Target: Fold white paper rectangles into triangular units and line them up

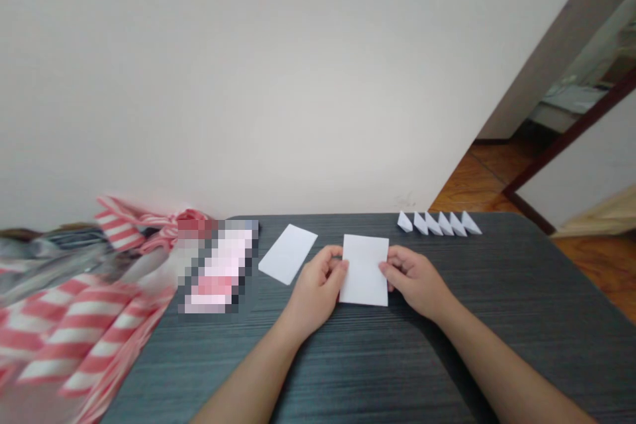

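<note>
A person sits or stands, I cannot tell which, with both bare forearms over a dark table (pixel 348 371) with a streaked grain. Between the hands is 1 white sheet (pixel 365 278), taller than wide, squarely in front of the person. The left hand (pixel 319 286) pinches its left edge, thumb on top and fingers curled behind. The right hand (pixel 416 279) grips the right edge the same way, narrow and close. Whether the sheet touches the table, I cannot tell.

Just beyond the left hand lies a loose paper (pixel 289 254), flat and set at a slant. Near the far edge, to the right, 6 small folded papers (pixel 434 224) form a row, each pointed; the leftmost sits slightly apart. At the left, a pinkish item (pixel 223 262) is too blocky to identify, near red-and-white striped cloth (pixel 92 324). A pale wall (pixel 298 79) rises behind.
</note>
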Tool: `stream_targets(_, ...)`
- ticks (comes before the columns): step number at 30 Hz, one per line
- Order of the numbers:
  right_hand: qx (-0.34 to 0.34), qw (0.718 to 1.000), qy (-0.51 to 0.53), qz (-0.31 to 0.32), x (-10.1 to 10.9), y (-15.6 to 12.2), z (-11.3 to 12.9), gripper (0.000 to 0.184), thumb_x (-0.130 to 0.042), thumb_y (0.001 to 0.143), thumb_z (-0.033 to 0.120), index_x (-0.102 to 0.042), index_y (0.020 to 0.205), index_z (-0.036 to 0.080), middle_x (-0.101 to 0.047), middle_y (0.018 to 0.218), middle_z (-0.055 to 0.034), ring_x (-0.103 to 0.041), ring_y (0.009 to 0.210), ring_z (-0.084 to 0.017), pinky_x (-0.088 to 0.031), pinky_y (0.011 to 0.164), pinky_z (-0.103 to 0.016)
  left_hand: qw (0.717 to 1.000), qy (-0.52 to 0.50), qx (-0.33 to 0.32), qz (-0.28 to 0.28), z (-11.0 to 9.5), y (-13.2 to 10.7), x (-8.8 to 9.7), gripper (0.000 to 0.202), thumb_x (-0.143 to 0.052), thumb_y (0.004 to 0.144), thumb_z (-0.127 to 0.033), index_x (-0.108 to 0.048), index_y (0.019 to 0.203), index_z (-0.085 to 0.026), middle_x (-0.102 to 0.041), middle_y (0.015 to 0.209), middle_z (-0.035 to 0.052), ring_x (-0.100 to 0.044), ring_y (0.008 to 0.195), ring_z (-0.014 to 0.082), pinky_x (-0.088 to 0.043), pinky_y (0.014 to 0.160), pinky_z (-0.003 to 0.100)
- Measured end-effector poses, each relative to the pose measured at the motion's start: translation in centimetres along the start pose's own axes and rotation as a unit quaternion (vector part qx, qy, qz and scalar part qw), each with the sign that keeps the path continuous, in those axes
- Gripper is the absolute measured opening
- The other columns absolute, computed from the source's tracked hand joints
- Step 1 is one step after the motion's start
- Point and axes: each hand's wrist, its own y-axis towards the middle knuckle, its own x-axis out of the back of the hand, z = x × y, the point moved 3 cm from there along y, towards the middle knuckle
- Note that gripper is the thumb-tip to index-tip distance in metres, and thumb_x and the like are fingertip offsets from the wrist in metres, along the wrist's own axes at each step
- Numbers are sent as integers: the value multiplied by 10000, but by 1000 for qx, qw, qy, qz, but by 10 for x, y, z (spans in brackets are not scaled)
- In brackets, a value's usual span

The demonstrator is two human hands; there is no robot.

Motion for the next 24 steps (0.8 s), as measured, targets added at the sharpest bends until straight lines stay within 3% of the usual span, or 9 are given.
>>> stream_targets(8,2,1000,19,5,0,-1,0,133,-531,912,268,-621,892,173,-596,646,15,-560,565,-130,-440,552,-236,998,-65,9,11,-2,0,1,249,-538,907,-348,-584,1080,-175,-542,623,-42,-495,542,113,-386,511,203)
stream_targets(14,-6,999,-33,-19,3,-3,3,191,-554,902,242,-570,723,177,-575,578,28,-547,545,-121,-410,545,-232,995,-95,16,28,1,0,0,234,-544,914,-337,-605,1082,-185,-562,633,-35,-521,571,122,-405,544,214)
stream_targets(17,-1,1000,-11,-11,1,-3,5,120,-555,897,237,-641,843,173,-605,634,18,-546,551,-115,-405,531,-226,999,-53,-2,4,-2,0,4,183,-551,905,-303,-655,987,-178,-642,766,6,-558,667,135,-423,592,219)
stream_targets(20,14,1000,3,-11,1,-3,6,202,-549,886,219,-693,1023,179,-634,699,1,-539,552,-111,-400,520,-226,999,-42,-2,-14,-3,0,8,179,-536,896,-270,-678,942,-172,-646,801,16,-556,675,137,-421,586,220)
stream_targets(24,68,997,-35,-6,3,-2,10,251,-513,887,175,-739,997,184,-644,752,-23,-534,583,-116,-413,557,-241,996,-92,-5,7,-3,0,8,267,-479,927,-341,-674,977,-165,-603,723,6,-530,613,129,-420,549,224)
